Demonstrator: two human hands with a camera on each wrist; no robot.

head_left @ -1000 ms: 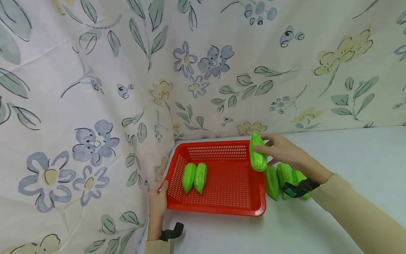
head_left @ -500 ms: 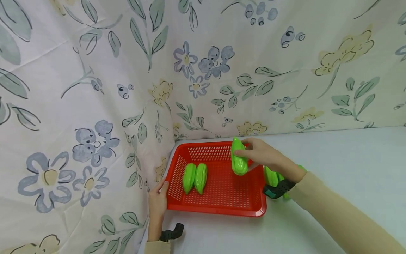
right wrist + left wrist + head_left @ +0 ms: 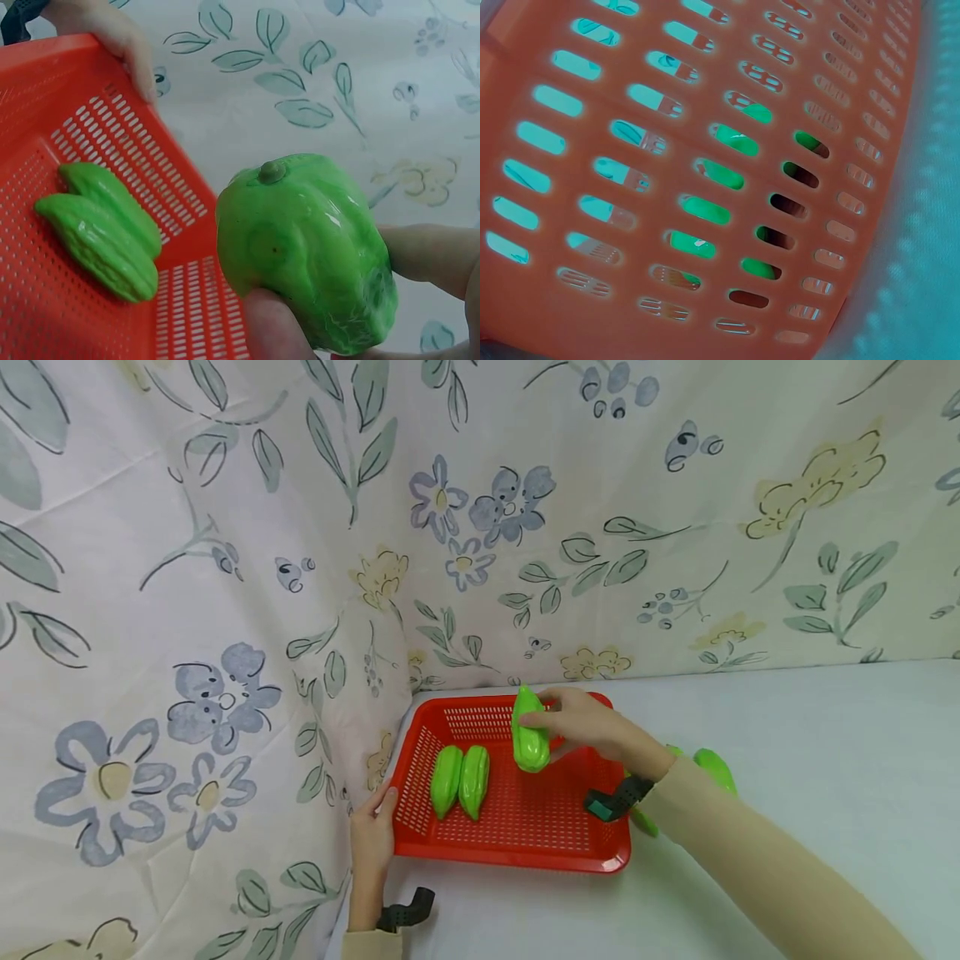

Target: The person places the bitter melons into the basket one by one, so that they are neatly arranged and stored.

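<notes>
My right hand (image 3: 581, 718) pinches a glossy green gourd (image 3: 531, 747), ribbed like a bitter melon, between thumb and fingers. It is held above the middle of a red plastic basket (image 3: 525, 862), pointed tip away from me. The right wrist view shows the stubby stem end of this gourd (image 3: 307, 240). At the basket's left edge my left hand (image 3: 372, 831) grips the rim. Two similar gourds, one of them the left one (image 3: 447, 781), lie side by side on the basket floor. The slotted basket wall (image 3: 525, 300) fills most of the left wrist view.
More green gourds, one of them a gourd (image 3: 715, 768) near my forearm, lie on the white table (image 3: 840, 760) right of the basket, partly hidden by my right arm. A flower-printed cloth (image 3: 465, 610) hangs behind the basket and along the left.
My right hand has carried the green gourd leftward from the basket's right edge to above its middle. The left hand and basket have stayed in place.
</notes>
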